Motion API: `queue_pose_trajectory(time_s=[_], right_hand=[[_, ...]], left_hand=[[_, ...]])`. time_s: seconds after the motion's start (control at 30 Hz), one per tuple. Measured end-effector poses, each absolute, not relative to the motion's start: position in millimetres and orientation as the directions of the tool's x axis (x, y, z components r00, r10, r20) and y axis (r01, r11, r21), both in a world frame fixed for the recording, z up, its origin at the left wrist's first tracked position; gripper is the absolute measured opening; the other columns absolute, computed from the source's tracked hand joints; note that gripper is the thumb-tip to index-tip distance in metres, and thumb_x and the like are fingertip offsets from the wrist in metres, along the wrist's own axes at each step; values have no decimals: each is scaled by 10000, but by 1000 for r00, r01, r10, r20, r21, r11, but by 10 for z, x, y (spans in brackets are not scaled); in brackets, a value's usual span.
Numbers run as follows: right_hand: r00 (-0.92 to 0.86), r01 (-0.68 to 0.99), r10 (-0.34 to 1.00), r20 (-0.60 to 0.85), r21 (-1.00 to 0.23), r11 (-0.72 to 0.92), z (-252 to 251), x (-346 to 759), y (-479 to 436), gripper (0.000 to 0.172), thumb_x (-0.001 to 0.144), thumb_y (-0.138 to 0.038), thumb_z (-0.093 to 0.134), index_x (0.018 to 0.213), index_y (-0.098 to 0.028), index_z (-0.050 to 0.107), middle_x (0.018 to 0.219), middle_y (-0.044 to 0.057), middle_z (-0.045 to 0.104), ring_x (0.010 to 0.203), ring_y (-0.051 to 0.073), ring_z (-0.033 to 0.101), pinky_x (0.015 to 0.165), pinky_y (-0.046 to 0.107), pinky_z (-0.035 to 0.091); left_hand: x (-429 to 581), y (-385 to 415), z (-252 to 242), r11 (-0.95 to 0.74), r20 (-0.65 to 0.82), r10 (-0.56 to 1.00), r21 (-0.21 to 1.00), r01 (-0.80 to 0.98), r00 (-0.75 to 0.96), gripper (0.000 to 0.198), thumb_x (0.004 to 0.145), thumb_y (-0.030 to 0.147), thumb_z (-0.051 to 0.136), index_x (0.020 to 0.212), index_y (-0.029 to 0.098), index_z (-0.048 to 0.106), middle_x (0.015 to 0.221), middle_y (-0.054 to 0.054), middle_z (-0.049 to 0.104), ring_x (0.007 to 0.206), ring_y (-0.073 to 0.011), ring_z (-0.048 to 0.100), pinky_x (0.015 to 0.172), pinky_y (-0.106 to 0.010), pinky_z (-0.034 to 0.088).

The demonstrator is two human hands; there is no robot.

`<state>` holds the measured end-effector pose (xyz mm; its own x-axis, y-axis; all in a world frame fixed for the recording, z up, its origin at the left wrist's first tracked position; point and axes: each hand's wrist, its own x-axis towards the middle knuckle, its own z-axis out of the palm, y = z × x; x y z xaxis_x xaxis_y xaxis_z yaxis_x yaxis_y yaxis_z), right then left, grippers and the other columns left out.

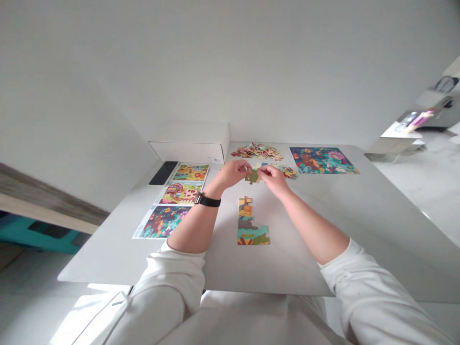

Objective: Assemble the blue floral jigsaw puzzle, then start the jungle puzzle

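Note:
A green jigsaw puzzle piece point(253, 177) is held up between my two hands. My left hand point(234, 173), with a black band on the wrist, pinches its left side. The fingers of my right hand point(272, 176) close on its right side. Nearer to me on the table lies a joined, L-shaped section of puzzle point(247, 232) in orange, grey, teal and green. Just behind my hands is a small group of loose pieces point(288, 171), partly hidden by my right hand. A larger heap of puzzle pieces point(259, 151) sits farther back.
A white box point(190, 143) stands at the back left by the wall. In front of it are a black phone point(164, 173) and a sheet with three printed pictures point(181, 192). A colourful finished-looking picture point(321, 160) lies at the back right of the white table point(359, 230).

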<state>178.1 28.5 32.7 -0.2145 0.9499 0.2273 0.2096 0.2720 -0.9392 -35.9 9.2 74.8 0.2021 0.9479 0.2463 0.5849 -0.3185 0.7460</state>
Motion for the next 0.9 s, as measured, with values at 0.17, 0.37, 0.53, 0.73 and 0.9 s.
queue_pose_trajectory(time_s=[0.17,0.37,0.53,0.73,0.9], right_hand=[[-196,159,954,229,-952,261,370,1839,183,492,801,-715,675,952,-246,678,826,11,709,745,182,627,679,295,490],[-256,155,949,184,-961,228,425,1819,111,484,774,-711,710,890,-249,627,828,24,733,782,190,682,691,296,529],[-209,144,955,213,-959,245,379,1839,164,444,807,-681,695,873,-245,645,807,16,720,782,186,664,700,298,530],[-212,146,961,178,-967,211,319,1870,175,418,787,-647,730,848,-237,670,784,13,714,743,180,629,687,297,498],[-224,165,960,167,-964,207,255,1858,185,402,810,-630,735,841,-232,689,788,25,733,739,186,637,677,298,475]], left_hand=[[-351,44,677,-260,206,960,907,330,188,153,928,320,735,878,177,708,791,-75,788,733,-183,745,738,-319,581],[-329,27,752,-128,110,989,972,197,99,180,986,302,734,907,190,616,843,-82,810,766,-179,783,810,-349,635],[-395,36,738,-140,83,975,949,283,205,164,1008,293,677,890,196,618,917,-100,836,803,-183,784,803,-342,618],[-493,106,666,-199,122,973,870,452,195,178,1015,284,594,876,189,652,825,-72,807,719,-155,727,688,-271,549],[-500,83,727,-186,177,982,852,490,64,347,1062,407,521,808,191,615,714,-47,737,617,-136,655,606,-245,484]])
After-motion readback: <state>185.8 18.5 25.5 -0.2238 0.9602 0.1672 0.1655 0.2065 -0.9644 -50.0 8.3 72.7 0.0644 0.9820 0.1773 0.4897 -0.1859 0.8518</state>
